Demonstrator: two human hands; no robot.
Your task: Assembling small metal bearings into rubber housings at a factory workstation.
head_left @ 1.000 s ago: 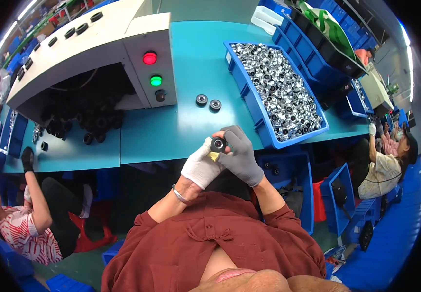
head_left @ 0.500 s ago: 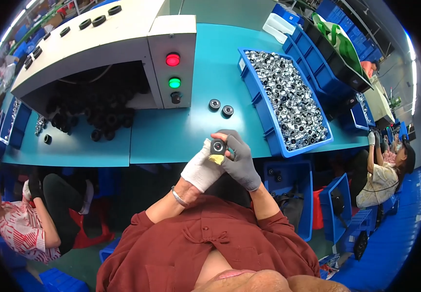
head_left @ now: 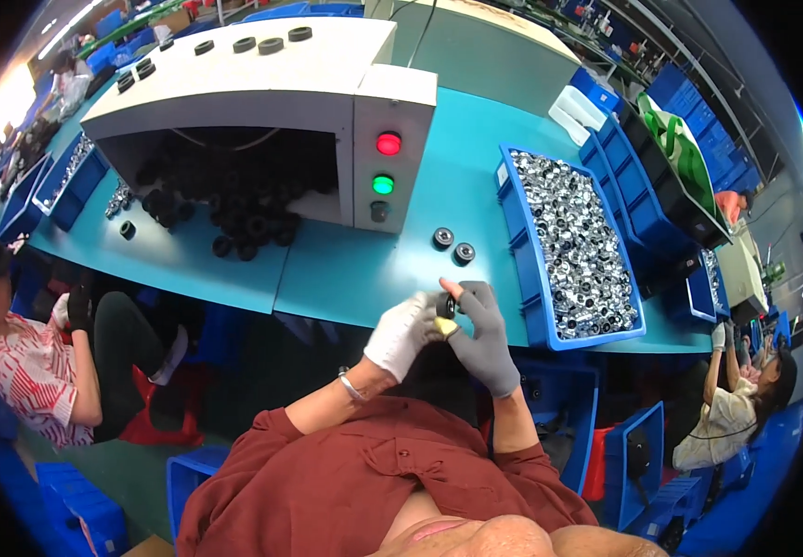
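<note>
Close in front of my body, my left hand (head_left: pixel 400 340) in a white glove and my right hand (head_left: pixel 485 342) in a grey glove meet around a small black wheel (head_left: pixel 449 304). Fingers of both hands are closed on it, and it is now seen nearly edge-on, partly covered. Bare fingertips stick out of the grey glove. Something yellow (head_left: pixel 445 327) shows between the hands under the wheel; I cannot tell whether it belongs to a glove. Two similar black wheels with metal centres, a left one (head_left: pixel 443 239) and a right one (head_left: pixel 464 253), lie on the teal table beyond my hands.
A blue bin (head_left: pixel 550 320) full of shiny metal parts stands right of my hands. At left, a white machine (head_left: pixel 397 102) with red and green lights holds a heap of black rings (head_left: pixel 244 218). Co-workers sit on both sides. The teal table's (head_left: pixel 327 292) front edge runs near my hands.
The black wheel has turned from facing up to nearly edge-on between my hands. The view has shifted, so the table and machine appear lower and further right.
</note>
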